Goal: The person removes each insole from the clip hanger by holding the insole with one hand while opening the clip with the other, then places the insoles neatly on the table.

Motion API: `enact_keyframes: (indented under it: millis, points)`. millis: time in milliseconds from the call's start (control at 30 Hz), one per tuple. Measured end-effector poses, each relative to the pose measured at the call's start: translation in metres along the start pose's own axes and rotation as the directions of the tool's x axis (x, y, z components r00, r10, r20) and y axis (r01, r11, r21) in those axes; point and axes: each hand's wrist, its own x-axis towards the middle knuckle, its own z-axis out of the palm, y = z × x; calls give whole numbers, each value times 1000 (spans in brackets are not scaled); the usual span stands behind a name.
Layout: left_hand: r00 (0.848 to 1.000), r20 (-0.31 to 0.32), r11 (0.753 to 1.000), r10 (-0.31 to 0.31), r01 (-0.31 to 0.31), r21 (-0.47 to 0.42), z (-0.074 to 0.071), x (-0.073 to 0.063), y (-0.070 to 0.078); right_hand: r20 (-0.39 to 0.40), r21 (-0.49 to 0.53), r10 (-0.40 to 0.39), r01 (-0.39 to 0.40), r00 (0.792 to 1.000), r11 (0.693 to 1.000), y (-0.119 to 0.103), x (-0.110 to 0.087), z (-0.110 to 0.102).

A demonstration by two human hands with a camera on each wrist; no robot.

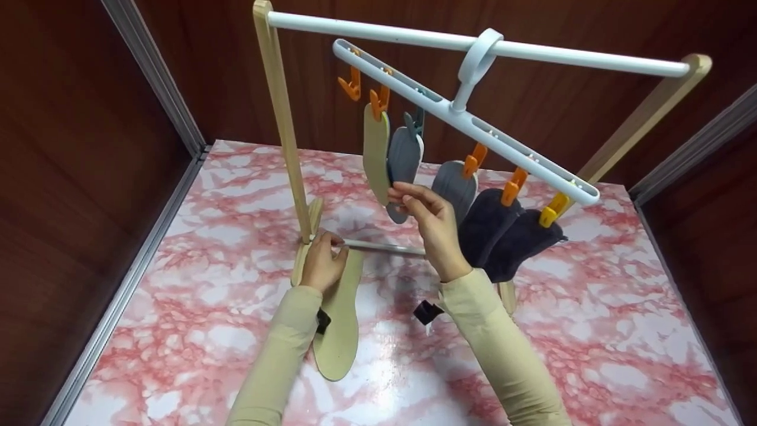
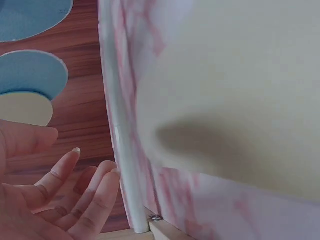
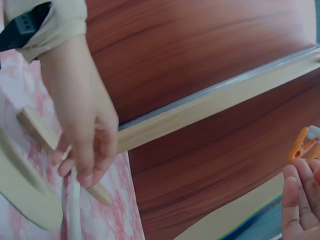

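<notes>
The loose cream insole [image 1: 343,319] lies on the surface [image 1: 591,361], at five o'clock from the left hand [image 1: 323,263], relaxed and empty. The right hand [image 1: 436,228], loosely bent, seems empty too. The insole looks light, bendy; best pinched by an edge.

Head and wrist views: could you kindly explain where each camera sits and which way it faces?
Head: on the head, facing forward and down at the rack; left hand and right hand show.
Left wrist: on that wrist, facing the unclipped insole; left hand shows.
Right wrist: on that wrist, facing the wooden post; both hands show.
Head and right wrist share the left hand.
</notes>
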Motion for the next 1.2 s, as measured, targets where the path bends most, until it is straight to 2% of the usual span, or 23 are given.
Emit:
enact_keyframes:
  millis: [233,400,567,767,967,1200]
  points:
    - [999,-26,999,-21,20,-48,0,12,9,16,26,-10,9,1000,1000,1,-4,-8]
    - [998,-57,998,-3,0,-60,2,19,13,45,32,-24,22,999,999,2,-10,-14]
    - [997,-75,995,9,-17,-97,0,24,16,34,3,4,-4,999,1000,4,-14,-18]
    - [994,-82,986,76,-87,-142,-2,35,24,15,-10,12,-11,1000,1000,5,-14,-20]
    - [983,-91,974,160,-172,-144,-5,49,37,6,-16,12,-12,1000,1000,4,-13,-19]
    - [983,-83,978,163,-172,-118,-6,59,50,-5,-23,16,-16,1000,1000,4,-11,-17]
